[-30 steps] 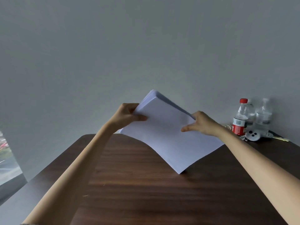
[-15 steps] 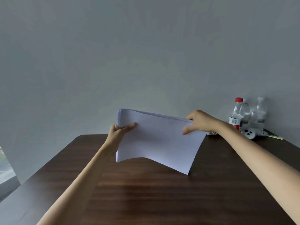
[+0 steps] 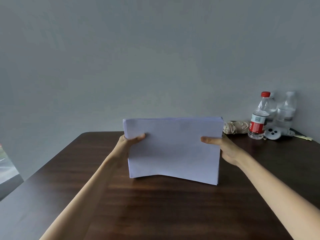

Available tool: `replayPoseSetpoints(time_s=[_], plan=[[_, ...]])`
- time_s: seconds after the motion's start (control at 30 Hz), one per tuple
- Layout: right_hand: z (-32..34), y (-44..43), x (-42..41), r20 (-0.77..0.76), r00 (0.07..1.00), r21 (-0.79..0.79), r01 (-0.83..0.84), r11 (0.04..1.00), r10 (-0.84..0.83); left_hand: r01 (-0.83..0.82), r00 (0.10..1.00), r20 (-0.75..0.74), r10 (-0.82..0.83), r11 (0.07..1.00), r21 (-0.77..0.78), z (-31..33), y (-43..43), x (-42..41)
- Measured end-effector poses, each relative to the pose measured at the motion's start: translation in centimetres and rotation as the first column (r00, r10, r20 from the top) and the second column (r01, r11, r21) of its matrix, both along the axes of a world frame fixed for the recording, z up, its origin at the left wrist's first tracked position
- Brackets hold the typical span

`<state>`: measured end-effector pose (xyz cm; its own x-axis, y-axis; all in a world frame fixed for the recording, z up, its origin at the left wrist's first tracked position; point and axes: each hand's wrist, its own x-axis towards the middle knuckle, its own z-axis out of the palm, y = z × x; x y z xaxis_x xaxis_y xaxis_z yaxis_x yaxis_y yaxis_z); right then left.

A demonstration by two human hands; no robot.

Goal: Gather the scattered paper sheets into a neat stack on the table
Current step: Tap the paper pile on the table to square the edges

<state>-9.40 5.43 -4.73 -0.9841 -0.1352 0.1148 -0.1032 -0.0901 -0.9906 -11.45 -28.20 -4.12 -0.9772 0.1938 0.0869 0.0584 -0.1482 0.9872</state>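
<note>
A thick stack of white paper sheets (image 3: pixel 173 149) stands upright on its long lower edge on the dark wooden table (image 3: pixel 155 205), facing me. My left hand (image 3: pixel 129 141) grips its left side, thumb across the front. My right hand (image 3: pixel 223 148) grips its right side, thumb also on the front. The lower edge bows slightly upward in the middle, and its corners touch the tabletop. The fingers of both hands are hidden behind the sheets.
At the back right against the grey wall stand a red-capped water bottle (image 3: pixel 258 116) and clear bottles (image 3: pixel 285 111), with a folded beige umbrella (image 3: pixel 237 128) and a white controller (image 3: pixel 273 132). The table's left edge (image 3: pixel 57 158) runs diagonally toward me.
The stack swung from a tilted, diamond-like pose to upright and square to me. Both hands shifted from the upper corners down to its left and right sides, and its lower edge came down onto the table.
</note>
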Motion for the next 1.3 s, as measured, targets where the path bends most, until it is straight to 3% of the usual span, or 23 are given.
replayPoseSetpoints(time_s=[0.17,0.27,0.53,0.7,0.93,1.3], plan=[[-0.3,0.1,-0.5,-0.022,0.999,0.003,-0.03,1.0,0.03,0.17,0.985,-0.016,-0.172,0.982,-0.088,0.7,-1.3,0.2],[-0.3,0.1,-0.8,-0.045,0.999,0.013,-0.023,1.0,0.023,0.196,0.981,0.007,-0.195,0.979,-0.054,0.6,-1.3,0.2],[0.4,-1.1,-1.0,-0.172,0.977,-0.059,0.122,0.991,-0.13,0.021,0.993,-0.119,-0.019,1.0,0.016,0.4,-0.2,-1.1],[-1.1,-0.8,-0.8,-0.101,0.992,-0.031,0.071,0.997,-0.074,0.077,0.996,-0.05,-0.078,0.997,-0.024,-0.8,-0.2,-0.9],[-1.2,-0.7,-1.3,-0.153,0.983,-0.059,0.096,0.994,-0.104,0.058,0.996,-0.07,-0.059,0.998,-0.013,-0.5,-0.2,-1.2],[-1.5,-0.8,-0.5,-0.095,0.994,-0.051,0.056,0.997,-0.061,0.059,0.998,-0.024,-0.059,0.998,-0.001,-1.7,-0.1,-0.7]])
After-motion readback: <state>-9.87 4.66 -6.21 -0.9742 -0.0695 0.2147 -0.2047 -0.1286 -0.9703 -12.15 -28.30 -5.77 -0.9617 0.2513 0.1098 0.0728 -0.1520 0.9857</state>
